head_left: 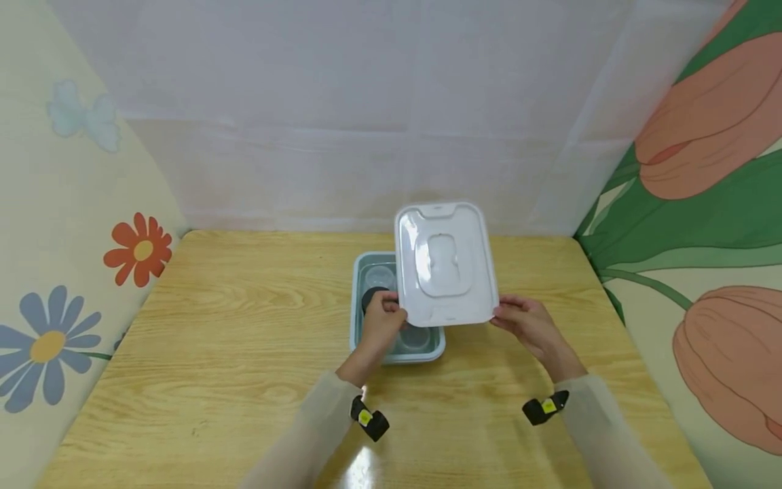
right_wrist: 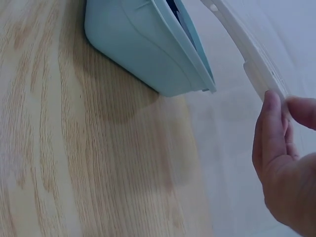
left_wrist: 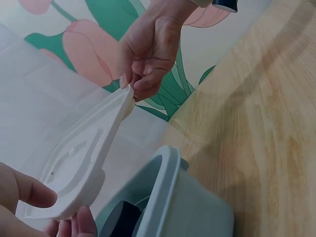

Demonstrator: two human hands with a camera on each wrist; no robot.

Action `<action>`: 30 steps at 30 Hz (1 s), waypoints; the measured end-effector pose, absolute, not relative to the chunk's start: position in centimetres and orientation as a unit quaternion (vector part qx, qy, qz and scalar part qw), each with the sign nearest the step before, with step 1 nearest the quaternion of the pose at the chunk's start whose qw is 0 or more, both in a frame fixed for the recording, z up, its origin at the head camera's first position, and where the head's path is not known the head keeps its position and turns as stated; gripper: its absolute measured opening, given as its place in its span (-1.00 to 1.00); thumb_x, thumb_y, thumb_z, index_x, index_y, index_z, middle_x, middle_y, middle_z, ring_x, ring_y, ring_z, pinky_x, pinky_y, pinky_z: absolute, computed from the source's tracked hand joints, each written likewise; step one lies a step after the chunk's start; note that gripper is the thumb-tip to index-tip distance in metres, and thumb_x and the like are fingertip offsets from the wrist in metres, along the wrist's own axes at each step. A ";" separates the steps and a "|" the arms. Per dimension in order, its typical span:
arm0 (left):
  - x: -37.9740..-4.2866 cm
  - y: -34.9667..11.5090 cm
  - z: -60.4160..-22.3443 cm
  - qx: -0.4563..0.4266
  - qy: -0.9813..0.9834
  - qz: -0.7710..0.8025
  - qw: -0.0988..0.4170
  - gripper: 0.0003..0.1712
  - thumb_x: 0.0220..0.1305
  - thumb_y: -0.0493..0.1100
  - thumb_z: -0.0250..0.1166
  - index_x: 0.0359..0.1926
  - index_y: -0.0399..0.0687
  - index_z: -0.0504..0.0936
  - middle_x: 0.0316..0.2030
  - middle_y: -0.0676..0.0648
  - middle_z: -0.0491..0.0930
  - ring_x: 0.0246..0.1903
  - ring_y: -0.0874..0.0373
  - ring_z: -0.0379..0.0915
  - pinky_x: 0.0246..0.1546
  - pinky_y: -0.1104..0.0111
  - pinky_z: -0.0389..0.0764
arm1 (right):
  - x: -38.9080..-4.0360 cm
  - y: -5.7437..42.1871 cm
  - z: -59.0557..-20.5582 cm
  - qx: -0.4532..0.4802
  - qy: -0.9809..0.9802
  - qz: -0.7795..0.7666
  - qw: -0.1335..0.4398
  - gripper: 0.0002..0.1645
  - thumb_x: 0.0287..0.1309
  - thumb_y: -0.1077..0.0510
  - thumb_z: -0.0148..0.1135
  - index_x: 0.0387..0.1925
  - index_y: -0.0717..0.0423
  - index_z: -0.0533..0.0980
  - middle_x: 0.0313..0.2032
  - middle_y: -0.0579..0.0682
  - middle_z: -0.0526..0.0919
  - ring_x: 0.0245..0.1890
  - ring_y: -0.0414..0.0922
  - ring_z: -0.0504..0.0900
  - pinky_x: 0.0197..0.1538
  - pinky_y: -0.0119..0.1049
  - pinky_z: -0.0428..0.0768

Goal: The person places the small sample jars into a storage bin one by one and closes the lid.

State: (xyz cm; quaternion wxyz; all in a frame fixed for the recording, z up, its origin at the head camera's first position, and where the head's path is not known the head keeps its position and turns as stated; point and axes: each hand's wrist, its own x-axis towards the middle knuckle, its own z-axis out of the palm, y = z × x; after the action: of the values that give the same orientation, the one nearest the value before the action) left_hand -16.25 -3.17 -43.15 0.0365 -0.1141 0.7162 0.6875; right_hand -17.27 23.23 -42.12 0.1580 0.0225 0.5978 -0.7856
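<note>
Both hands hold up a white plastic lid (head_left: 446, 265), tilted above and to the right of a light blue-green storage box (head_left: 354, 312). My left hand (head_left: 381, 324) pinches the lid's near left corner between thumb and fingers, over the box. At the near right corner, my right hand (head_left: 530, 329) pinches the edge, thumb on top and fingers beneath, as the right wrist view shows. Inside the box are a dark round object (head_left: 371, 296) and clear round containers (head_left: 380, 276). The lid and left hand hide part of the box's inside.
The box stands on a wooden table (head_left: 244, 326) with a pale wall covering (head_left: 305, 170) behind it. Flower-printed panels (head_left: 702, 272) flank the table. A black band with a small device (head_left: 370, 418) is on each wrist.
</note>
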 end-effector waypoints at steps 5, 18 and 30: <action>-16.6 -3.5 -42.4 -0.132 0.725 0.676 0.003 -0.58 0.05 -0.42 0.06 0.01 -0.38 0.39 -0.34 -0.08 0.37 -0.44 0.19 0.33 -0.45 0.48 0.51 | -17.2 22.6 -41.9 0.028 0.618 -0.773 0.139 -0.76 0.19 0.47 0.09 -0.27 0.11 0.54 -0.39 -0.11 0.66 -0.34 -0.24 0.67 -0.16 -0.41 0.66; -17.7 -4.2 -39.7 -0.136 0.726 0.673 -0.040 -0.55 0.00 -0.39 0.04 0.01 -0.30 0.44 -0.20 -0.12 0.43 -0.21 0.08 0.38 -0.26 0.45 0.44 | -17.0 20.5 -41.0 0.076 0.694 -0.715 0.038 -0.75 0.12 0.45 0.17 -0.13 0.41 0.43 -0.43 -0.13 0.59 -0.40 -0.27 0.62 -0.20 -0.43 0.66; -18.7 -3.6 -37.9 -0.123 0.706 0.696 -0.030 -0.56 0.07 -0.39 0.04 0.04 -0.31 0.42 -0.23 -0.07 0.38 -0.30 0.17 0.35 -0.37 0.49 0.48 | -16.7 19.3 -41.0 0.082 0.650 -0.755 0.008 -0.75 0.07 0.54 0.10 -0.38 0.16 0.47 -0.45 -0.16 0.61 -0.44 -0.27 0.64 -0.26 -0.43 0.66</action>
State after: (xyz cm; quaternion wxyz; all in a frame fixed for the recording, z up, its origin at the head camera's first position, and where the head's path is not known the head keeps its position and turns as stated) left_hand -18.73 -3.61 -37.95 -0.0303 -0.1230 0.7064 0.6964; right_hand -16.73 19.33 -41.00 0.0076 0.0817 0.6501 -0.7554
